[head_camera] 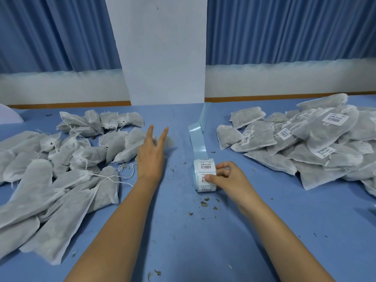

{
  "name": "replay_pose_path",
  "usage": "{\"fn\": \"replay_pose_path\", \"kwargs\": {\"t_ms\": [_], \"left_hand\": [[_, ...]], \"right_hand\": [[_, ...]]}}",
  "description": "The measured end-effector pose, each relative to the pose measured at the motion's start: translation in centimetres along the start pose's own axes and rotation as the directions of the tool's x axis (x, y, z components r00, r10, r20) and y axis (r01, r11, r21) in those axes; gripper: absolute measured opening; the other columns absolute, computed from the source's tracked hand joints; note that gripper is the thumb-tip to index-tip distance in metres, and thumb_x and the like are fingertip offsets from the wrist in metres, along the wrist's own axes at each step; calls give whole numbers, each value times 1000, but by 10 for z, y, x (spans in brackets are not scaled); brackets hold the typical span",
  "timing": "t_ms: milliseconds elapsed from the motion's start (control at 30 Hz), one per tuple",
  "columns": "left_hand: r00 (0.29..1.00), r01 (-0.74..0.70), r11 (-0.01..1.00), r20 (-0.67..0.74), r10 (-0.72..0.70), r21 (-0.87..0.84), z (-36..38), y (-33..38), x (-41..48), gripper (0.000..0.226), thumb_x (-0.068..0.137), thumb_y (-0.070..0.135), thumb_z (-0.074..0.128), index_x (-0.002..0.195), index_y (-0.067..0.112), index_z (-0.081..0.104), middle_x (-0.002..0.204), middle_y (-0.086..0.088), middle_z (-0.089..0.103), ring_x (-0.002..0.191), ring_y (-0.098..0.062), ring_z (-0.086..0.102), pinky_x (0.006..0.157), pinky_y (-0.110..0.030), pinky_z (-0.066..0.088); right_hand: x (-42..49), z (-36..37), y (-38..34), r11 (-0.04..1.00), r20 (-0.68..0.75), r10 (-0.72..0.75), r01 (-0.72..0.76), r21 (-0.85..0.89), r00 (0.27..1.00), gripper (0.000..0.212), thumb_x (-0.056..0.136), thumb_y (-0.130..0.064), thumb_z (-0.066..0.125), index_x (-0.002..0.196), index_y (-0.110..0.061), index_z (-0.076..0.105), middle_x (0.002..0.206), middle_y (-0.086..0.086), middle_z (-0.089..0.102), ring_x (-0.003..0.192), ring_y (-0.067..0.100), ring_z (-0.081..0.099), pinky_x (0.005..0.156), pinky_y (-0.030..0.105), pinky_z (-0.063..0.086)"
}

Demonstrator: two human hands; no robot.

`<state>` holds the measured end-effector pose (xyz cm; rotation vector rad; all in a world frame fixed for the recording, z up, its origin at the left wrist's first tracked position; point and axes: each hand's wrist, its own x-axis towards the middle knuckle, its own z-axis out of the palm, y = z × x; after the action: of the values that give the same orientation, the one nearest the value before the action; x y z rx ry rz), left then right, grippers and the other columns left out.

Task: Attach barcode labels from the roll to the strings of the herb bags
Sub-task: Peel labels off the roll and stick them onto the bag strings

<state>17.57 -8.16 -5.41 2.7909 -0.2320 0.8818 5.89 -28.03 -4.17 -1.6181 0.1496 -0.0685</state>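
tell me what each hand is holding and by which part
The right hand grips the label roll, thumb on its printed face, fingers at its right side. The left hand holds nothing.

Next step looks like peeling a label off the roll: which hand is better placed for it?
Probably right. The right hand grips the label roll, thumb on a label; the left hand is stretched open toward the unlabelled bags.
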Motion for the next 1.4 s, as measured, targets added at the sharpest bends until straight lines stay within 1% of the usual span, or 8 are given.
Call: {"fn": "replay_pose_path", "kwargs": {"t_ms": [167, 333, 533, 733, 933, 1033, 1267, 1400], "left_hand": [[997, -10, 990, 77, 0, 137, -2, 6, -1, 42, 89, 9, 53, 130, 12, 52, 123, -10, 59, 106, -29, 49, 83, -35, 36], [940, 136, 770, -164, -298, -623, -40, 25, -22, 20, 78, 8, 63, 97, 8, 56, 94, -5, 59, 87, -19, 50, 75, -29, 41], [998, 37, 444, 57, 31, -895, -77, 35, -73, 23, 70, 28, 55, 93, 33, 51, 80, 10, 59, 67, -4, 52, 62, -22, 46], [994, 83, 423, 106, 31, -902, -73, 29, -73, 22, 83, 41, 57, 99, 27, 59, 90, 17, 67, 88, 1, 63, 77, -17, 47], [897, 243, -318, 337, -287, -917, -81, 37, -59, 36, 84, 29, 61, 115, 10, 59, 105, -4, 71, 101, -18, 67, 91, -34, 55], [855, 212, -507, 410, -319, -835, -87, 33, -54, 36, 88, 26, 58, 118, 6, 58, 105, -10, 71, 96, -20, 69, 88, -37, 56], [599, 283, -358, 455, -659, -890, -77, 0, -43, 29, 102, 17, 48, 128, 5, 50, 125, -11, 62, 112, -23, 62, 98, -38, 51], [795, 361, 461, 9, -607, -810, -71, 4, -53, 37, 94, -2, 50, 131, 3, 47, 131, -14, 48, 125, -25, 46, 96, -12, 32]], "right_hand": [[-2, -2, -2, 998, -60, 23, -26, -64, 998, 38, 80, -28, 75, 107, -18, 51, 100, -2, 64, 92, 14, 63, 83, 30, 51], [-10, -4, -20, 920, -154, -376, 349, -177, 914, 28, 83, -20, 72, 102, -27, 54, 103, -3, 59, 89, 6, 57, 73, 7, 43], [-14, 25, -43, 728, 309, -609, 670, -148, 730, 59, 80, -2, 70, 127, -32, 51, 127, -11, 52, 118, 8, 54, 92, 17, 43], [-12, 41, -30, 750, 102, -610, 614, -247, 786, 23, 79, -4, 74, 97, -18, 70, 91, -7, 67, 85, 9, 63, 80, 25, 50], [-24, 52, -23, 918, 212, -339, 372, -139, 917, 78, 69, -31, 84, 133, -25, 41, 113, -15, 61, 105, 0, 60, 92, 18, 47], [-32, 69, -19, 915, 335, -271, 349, -202, 902, 55, 78, -21, 75, 124, -28, 45, 108, -17, 65, 93, 1, 64, 79, 20, 51], [-37, 56, -27, 852, 365, -268, 396, -341, 892, 29, 98, -15, 50, 73, -25, 63, 48, -13, 43, 45, 4, 34, 47, 13, 30], [-30, 48, -26, 744, 281, -418, 503, -440, 864, 27, 96, -14, 52, 72, -22, 62, 50, -12, 43, 50, 9, 37, 52, 22, 32]]}}
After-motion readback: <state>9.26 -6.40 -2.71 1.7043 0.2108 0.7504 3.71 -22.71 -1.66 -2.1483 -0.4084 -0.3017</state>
